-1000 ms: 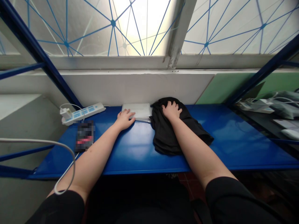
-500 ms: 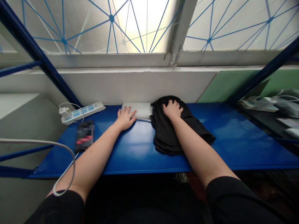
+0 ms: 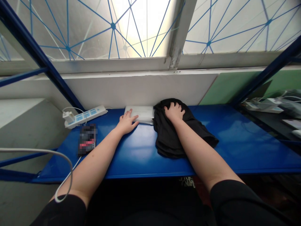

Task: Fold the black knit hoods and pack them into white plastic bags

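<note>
My left hand point(image 3: 127, 122) rests with spread fingers on the left edge of a flat white packet point(image 3: 144, 114), which lies at the back of the blue desk point(image 3: 131, 160). What the packet contains cannot be made out. To its right is a black folded cloth point(image 3: 168, 141), perhaps a garment, lying loosely on the desk. On the upper part of this cloth my right hand point(image 3: 175, 112) lies with its fingers apart. Neither hand is closed around anything.
A white power strip point(image 3: 90, 115) with a plug stands at the back left. Before it lies a blurred-out device point(image 3: 87, 139) with a white cable point(image 3: 67, 153) looping past my left forearm. Blue metal posts point(image 3: 56, 78) rise at both sides. Another desk with cables point(image 3: 263, 105) is at right.
The whole view has shifted slightly. My left hand has slid a little toward the packet's left front edge, with its fingers somewhat closer together. My right hand stays on the black cloth.
</note>
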`<act>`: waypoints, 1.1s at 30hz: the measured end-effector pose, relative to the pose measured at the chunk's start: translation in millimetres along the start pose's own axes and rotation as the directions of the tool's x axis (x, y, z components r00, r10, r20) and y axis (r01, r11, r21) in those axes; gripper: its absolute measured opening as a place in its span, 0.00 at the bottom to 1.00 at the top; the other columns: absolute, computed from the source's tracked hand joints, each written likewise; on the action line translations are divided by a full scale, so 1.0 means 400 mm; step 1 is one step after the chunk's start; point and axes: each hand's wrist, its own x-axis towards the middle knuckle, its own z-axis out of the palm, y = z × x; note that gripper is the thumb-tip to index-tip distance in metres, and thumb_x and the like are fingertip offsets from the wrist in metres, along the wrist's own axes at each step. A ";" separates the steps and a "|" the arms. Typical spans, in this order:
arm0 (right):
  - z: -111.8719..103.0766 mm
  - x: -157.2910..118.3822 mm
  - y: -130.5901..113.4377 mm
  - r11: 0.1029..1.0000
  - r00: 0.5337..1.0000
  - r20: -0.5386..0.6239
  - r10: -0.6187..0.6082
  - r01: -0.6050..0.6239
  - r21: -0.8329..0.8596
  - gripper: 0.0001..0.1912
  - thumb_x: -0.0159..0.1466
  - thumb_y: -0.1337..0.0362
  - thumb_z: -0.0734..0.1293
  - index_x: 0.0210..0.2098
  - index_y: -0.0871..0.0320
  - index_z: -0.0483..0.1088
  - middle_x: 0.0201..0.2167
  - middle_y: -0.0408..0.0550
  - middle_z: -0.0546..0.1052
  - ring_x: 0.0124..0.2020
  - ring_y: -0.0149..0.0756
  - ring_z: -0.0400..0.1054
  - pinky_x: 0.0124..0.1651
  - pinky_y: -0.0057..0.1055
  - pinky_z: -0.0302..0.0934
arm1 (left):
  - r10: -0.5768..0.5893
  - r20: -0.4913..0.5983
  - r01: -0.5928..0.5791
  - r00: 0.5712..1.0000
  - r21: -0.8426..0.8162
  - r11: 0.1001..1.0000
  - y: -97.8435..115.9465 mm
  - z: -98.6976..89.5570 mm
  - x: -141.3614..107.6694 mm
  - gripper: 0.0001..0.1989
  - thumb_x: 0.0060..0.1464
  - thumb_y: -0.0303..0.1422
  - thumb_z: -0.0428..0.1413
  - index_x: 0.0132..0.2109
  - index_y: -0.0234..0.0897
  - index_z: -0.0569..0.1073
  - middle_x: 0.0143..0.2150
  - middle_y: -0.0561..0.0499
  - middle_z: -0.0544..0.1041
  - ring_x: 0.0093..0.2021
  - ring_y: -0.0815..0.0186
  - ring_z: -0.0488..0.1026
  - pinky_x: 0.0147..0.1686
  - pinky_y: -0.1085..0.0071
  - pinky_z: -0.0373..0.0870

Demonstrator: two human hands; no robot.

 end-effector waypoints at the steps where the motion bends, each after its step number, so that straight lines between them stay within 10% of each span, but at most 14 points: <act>1: -0.014 -0.008 -0.008 1.000 0.999 -0.037 -0.019 0.019 -0.011 0.29 0.71 0.50 0.56 0.62 0.63 0.62 0.66 0.69 0.60 0.66 0.63 0.51 0.62 0.64 0.47 | 0.003 0.006 -0.003 1.000 0.004 1.000 -0.001 0.001 0.001 0.24 0.65 0.48 0.50 0.65 0.52 0.70 0.76 0.43 0.50 0.73 0.44 0.51 0.64 0.43 0.55; 4: -0.059 -0.047 -0.042 0.992 0.990 -0.073 -0.122 0.121 -0.025 0.30 0.73 0.48 0.51 0.61 0.64 0.63 0.63 0.71 0.63 0.64 0.62 0.56 0.61 0.57 0.52 | -0.011 -0.005 0.011 1.000 0.011 1.000 -0.002 0.005 0.003 0.23 0.66 0.48 0.49 0.64 0.52 0.71 0.75 0.43 0.51 0.72 0.44 0.52 0.64 0.43 0.56; 12: -0.106 -0.158 -0.099 0.948 0.901 0.407 -0.153 0.250 -0.197 0.54 0.60 0.41 0.70 0.71 0.70 0.48 0.62 0.79 0.61 0.59 0.65 0.66 0.54 0.50 0.65 | -0.079 -0.069 0.080 0.994 0.013 0.997 0.011 0.006 0.000 0.22 0.65 0.45 0.51 0.63 0.48 0.73 0.76 0.43 0.48 0.70 0.42 0.54 0.62 0.44 0.60; 19: -0.132 -0.105 -0.038 0.927 0.827 0.543 -0.150 0.308 -0.214 0.36 0.63 0.59 0.70 0.66 0.58 0.57 0.62 0.70 0.63 0.56 0.61 0.70 0.52 0.48 0.66 | -0.018 -0.050 0.019 0.999 0.007 1.000 0.014 0.005 -0.002 0.25 0.65 0.51 0.49 0.64 0.50 0.71 0.76 0.43 0.50 0.69 0.41 0.54 0.61 0.43 0.59; 26: -0.183 -0.091 -0.021 0.957 0.896 0.438 -0.075 0.188 -0.220 0.44 0.54 0.44 0.76 0.60 0.65 0.65 0.53 0.69 0.73 0.54 0.58 0.71 0.52 0.45 0.67 | -0.046 -0.054 0.044 0.997 -0.047 0.998 0.007 0.015 0.006 0.21 0.69 0.40 0.45 0.64 0.50 0.71 0.75 0.44 0.53 0.72 0.48 0.53 0.62 0.45 0.59; 33: -0.186 -0.089 -0.014 0.959 0.890 0.442 -0.110 0.212 -0.187 0.19 0.66 0.57 0.68 0.52 0.61 0.77 0.51 0.68 0.76 0.51 0.56 0.74 0.49 0.46 0.67 | 0.110 -0.017 -0.110 0.994 -0.004 0.994 0.009 0.014 0.003 0.24 0.68 0.36 0.46 0.68 0.49 0.66 0.74 0.45 0.57 0.75 0.51 0.49 0.70 0.44 0.44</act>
